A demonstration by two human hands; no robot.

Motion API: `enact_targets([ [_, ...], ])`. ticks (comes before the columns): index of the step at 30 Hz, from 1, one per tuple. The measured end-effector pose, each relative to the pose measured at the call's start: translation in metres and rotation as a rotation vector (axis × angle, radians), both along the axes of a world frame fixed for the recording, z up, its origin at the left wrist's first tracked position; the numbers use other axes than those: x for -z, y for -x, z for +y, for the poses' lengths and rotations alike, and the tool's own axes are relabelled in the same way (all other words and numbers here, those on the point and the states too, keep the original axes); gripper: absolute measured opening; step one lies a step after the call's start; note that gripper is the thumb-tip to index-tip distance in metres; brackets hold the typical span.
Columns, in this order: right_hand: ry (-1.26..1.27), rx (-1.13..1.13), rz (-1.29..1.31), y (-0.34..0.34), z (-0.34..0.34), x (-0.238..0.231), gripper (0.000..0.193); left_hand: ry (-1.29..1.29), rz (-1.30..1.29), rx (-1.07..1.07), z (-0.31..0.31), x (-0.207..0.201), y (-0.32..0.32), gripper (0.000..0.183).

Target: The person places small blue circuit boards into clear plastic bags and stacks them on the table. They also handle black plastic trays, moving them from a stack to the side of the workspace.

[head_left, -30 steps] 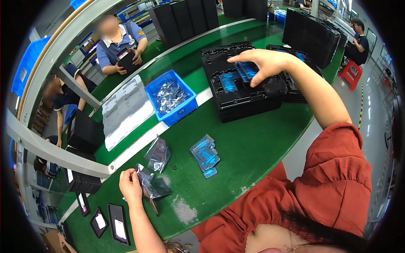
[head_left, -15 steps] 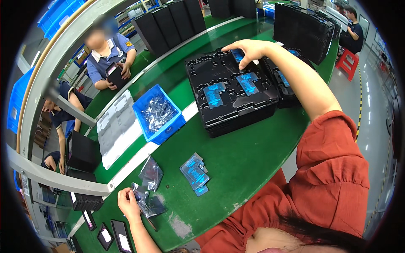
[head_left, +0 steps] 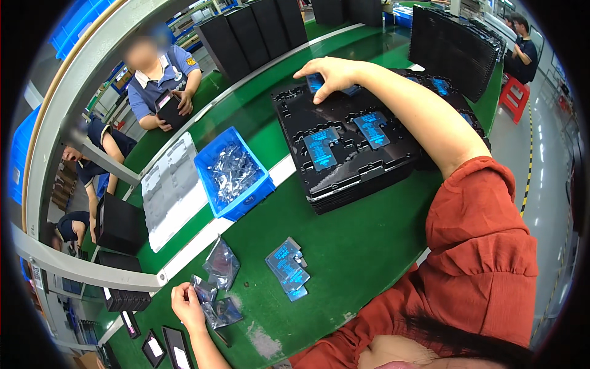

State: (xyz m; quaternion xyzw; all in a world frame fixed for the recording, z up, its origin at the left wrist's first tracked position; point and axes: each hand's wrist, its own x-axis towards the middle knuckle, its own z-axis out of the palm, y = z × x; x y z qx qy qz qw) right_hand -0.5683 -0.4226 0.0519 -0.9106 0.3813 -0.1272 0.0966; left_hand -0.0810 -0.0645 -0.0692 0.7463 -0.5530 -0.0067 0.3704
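My right hand (head_left: 335,75) reaches over the far left part of a black tray (head_left: 369,163), thumb and fingers around a flat battery (head_left: 315,82) with blue print. Its grip is partly hidden. Behind that hand, another battery (head_left: 353,91) shows in the tray, and two notched ones, a left battery (head_left: 321,149) and a right battery (head_left: 372,130), lie nearer. At the lower left my left hand (head_left: 187,304) is closed on the edge of a crumpled, shiny see-through plastic bag (head_left: 222,312). A second bag (head_left: 222,264) lies beside it. One loose battery (head_left: 287,269) rests on the green table (head_left: 344,258).
A blue bin (head_left: 243,206) of small metallic pieces stands left of the tray, beside a white moulded tray (head_left: 169,190). More black trays (head_left: 452,52) are stacked at the far right. A grey frame post (head_left: 86,264) crosses the left. Across the table a person (head_left: 163,86) holds a black box.
My right hand has moved left over the tray, and a battery now shows under its fingers at the far left. My left hand stays at the bag. The view has shifted slightly.
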Motion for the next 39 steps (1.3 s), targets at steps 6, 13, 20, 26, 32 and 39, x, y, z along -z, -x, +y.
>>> enact_targets([
  [6,0.132,-0.135,-0.127,-0.026,0.001,0.012,0.074,0.012,-0.021,0.007,-0.001,0.002,-0.001,0.003],
  [13,-0.028,0.092,0.181,0.045,0.029,-0.006,0.055,0.020,0.004,-0.003,0.000,0.002,0.000,0.003],
  [20,0.186,0.118,0.045,0.056,0.031,0.027,0.048,0.011,-0.018,-0.003,-0.003,0.002,-0.003,0.005],
  [26,0.143,0.183,0.016,0.041,0.034,0.022,0.043,0.023,-0.021,-0.011,-0.001,0.002,-0.001,0.005],
  [32,0.268,0.192,-0.074,0.021,0.022,0.025,0.041,0.032,-0.030,-0.003,-0.003,0.001,0.001,0.005],
  [39,0.100,0.143,0.146,-0.044,0.044,0.027,0.046,0.029,-0.019,-0.010,0.000,-0.001,0.001,0.005],
])
